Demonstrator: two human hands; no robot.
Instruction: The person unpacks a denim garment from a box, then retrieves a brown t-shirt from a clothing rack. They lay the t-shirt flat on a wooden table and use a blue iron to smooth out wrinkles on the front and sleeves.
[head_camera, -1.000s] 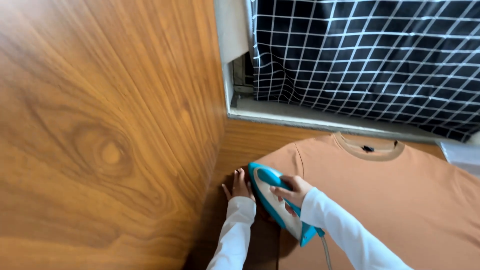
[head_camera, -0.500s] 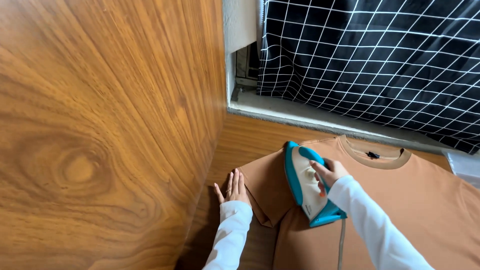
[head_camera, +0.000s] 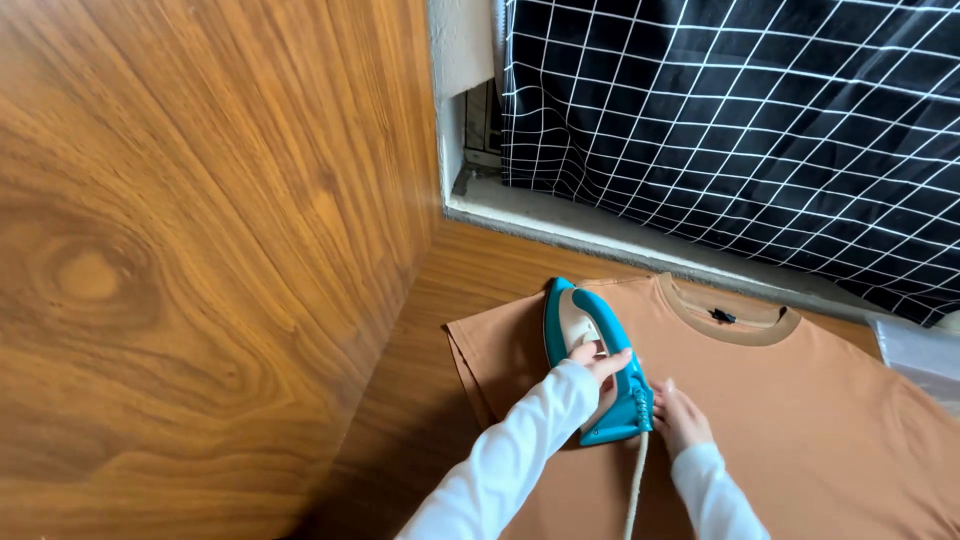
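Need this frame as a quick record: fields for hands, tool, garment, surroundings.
garment: orange-brown T-shirt, flat on wooden table, collar toward the window
tool: teal iron, soleplate down on the shirt's sleeve side, tip toward the window
cord: pale cord trails from the iron's rear
left hand: grips the iron's handle
right hand: rests on the shirt beside the iron's rear
surroundings: wood panel, black grid curtain

Wooden surface (head_camera: 430, 330) under a flat orange-brown t-shirt (head_camera: 800, 420).
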